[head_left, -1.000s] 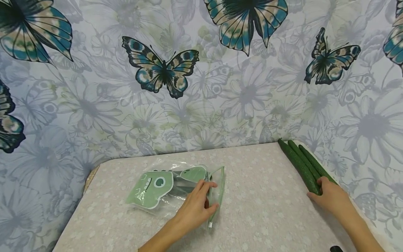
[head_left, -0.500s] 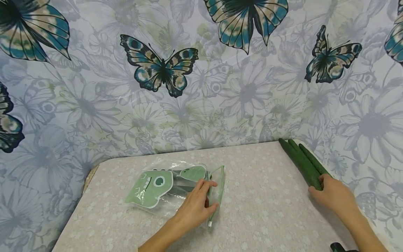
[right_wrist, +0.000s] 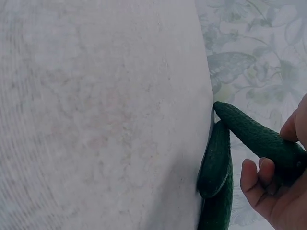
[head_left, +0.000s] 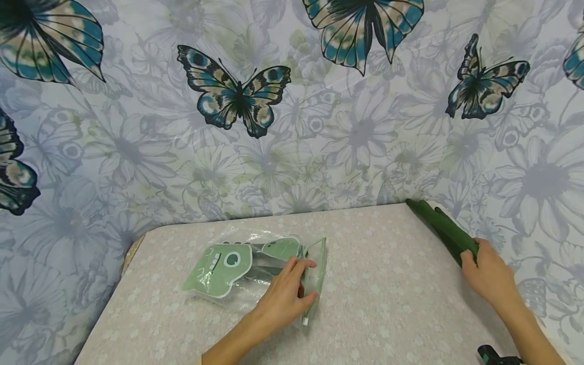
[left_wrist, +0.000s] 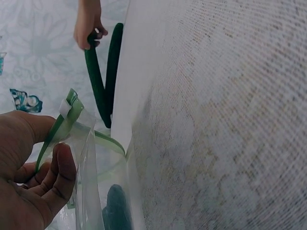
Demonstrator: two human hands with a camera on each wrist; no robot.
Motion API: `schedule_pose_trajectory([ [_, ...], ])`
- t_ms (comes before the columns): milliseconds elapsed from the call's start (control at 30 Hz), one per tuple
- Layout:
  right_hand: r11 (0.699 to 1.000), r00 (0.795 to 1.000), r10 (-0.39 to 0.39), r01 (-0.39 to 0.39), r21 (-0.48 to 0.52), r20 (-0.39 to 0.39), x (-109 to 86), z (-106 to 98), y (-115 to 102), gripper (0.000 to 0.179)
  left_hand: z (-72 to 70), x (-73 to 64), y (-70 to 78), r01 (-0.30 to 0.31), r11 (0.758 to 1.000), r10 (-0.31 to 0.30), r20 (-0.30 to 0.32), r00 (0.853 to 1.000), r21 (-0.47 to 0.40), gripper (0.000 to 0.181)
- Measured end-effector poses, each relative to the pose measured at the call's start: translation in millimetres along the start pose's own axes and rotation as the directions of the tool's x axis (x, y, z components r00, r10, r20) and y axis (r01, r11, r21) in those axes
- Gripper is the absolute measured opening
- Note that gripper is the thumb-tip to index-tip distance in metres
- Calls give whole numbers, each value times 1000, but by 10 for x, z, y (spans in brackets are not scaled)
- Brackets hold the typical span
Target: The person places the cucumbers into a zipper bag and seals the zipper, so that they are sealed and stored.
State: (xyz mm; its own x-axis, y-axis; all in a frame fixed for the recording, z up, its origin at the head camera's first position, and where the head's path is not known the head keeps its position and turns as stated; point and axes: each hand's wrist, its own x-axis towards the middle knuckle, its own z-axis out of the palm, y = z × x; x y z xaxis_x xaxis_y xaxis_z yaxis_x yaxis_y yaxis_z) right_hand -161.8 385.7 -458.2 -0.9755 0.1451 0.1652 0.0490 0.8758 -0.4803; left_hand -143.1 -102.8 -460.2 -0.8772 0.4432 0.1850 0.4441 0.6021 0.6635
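My left hand [head_left: 282, 296] holds the mouth of a clear zip bag [head_left: 218, 274] printed with green dinosaur shapes. In the left wrist view, its thumb and fingers pinch the green zip strip [left_wrist: 53, 130], and a dark green shape [left_wrist: 116, 207] shows through the plastic. At the table's right edge, my right hand [head_left: 491, 276] grips the near end of a cucumber [right_wrist: 254, 135]. That end is raised, while the far tip slants down to the table's far corner. Two other cucumbers [right_wrist: 216, 160] lie below it in the right wrist view, partly overlapping.
A pale floral cloth covers the table [head_left: 365, 284]. Behind and beside it hangs a butterfly-patterned cloth [head_left: 356, 132]. A black object [head_left: 495, 356] lies at the bottom right, by my right forearm, cut off by the frame.
My right hand has taken up one cucumber and raised its near end, shifting slightly right and up in the view. The left hand and the bag stay where they were.
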Motion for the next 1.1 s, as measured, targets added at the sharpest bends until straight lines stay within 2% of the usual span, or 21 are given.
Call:
schedule_pose_trajectory([
  [133, 996, 1000, 5, -8, 85, 28, 17, -9, 87, 63, 5, 1, -1, -8, 1000, 8, -3, 1000, 1, 58],
  [233, 986, 996, 45, -57, 158, 81, 23, -41, 127, 67, 13, -5, -2, -7, 1000, 7, -2, 1000, -4, 57],
  [367, 972, 989, 104, -124, 199, 107, 36, -77, 127, 71, 17, -15, 0, -3, 1000, 3, -3, 1000, -5, 58],
  [633, 963, 985, 165, -172, 207, 51, 22, -91, 109, 69, -2, -17, 8, 2, 1000, -2, 0, 1000, -1, 59],
  [800, 948, 976, 210, -216, 236, 53, 32, -109, 105, 71, -8, -9, 5, 4, 1000, -4, 3, 1000, 3, 59],
  [1100, 925, 982, 186, -190, 329, 46, -15, -77, 127, 69, -26, 4, -1, 7, 1000, -7, -2, 1000, 16, 56],
])
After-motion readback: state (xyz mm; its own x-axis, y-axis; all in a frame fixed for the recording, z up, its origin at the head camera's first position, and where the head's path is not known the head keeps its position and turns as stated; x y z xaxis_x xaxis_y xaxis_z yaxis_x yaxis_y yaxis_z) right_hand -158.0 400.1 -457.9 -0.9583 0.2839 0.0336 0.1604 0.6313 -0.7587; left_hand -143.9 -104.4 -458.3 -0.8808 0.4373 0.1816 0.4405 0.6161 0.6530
